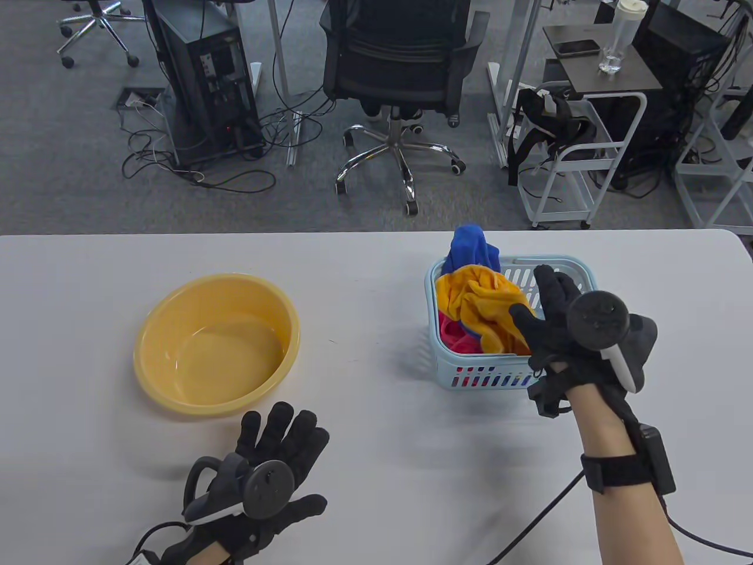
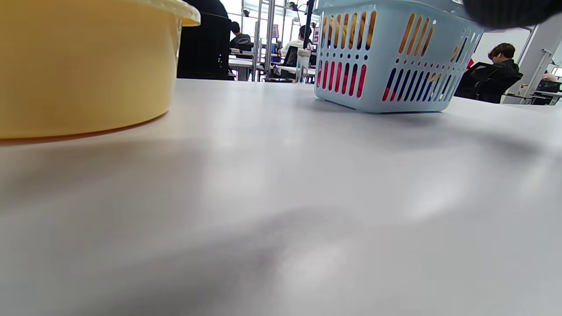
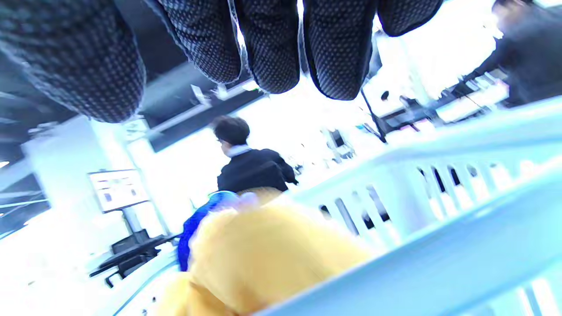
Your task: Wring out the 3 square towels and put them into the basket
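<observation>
A light blue slotted basket [image 1: 565, 268] [image 2: 382, 57] [image 3: 439, 210] stands right of the table's middle. In it lie a yellow towel [image 1: 479, 303] [image 3: 259, 259] on top, a blue towel [image 1: 470, 247] [image 3: 193, 228] poking up at the far side, and a pink towel [image 1: 456, 335] underneath. My right hand [image 1: 547, 312] hovers over the basket's right part, fingers [image 3: 272, 48] straight, holding nothing. My left hand [image 1: 282, 447] lies flat on the table near the front edge, fingers spread, just in front of the yellow basin [image 1: 217, 344] [image 2: 83, 66].
The yellow basin at the left holds a little water and no towel. Bare white table [image 1: 376, 424] lies between basin and basket. Beyond the far edge stand an office chair [image 1: 400, 76], a computer tower and a white cart [image 1: 570, 153]. People sit in the background.
</observation>
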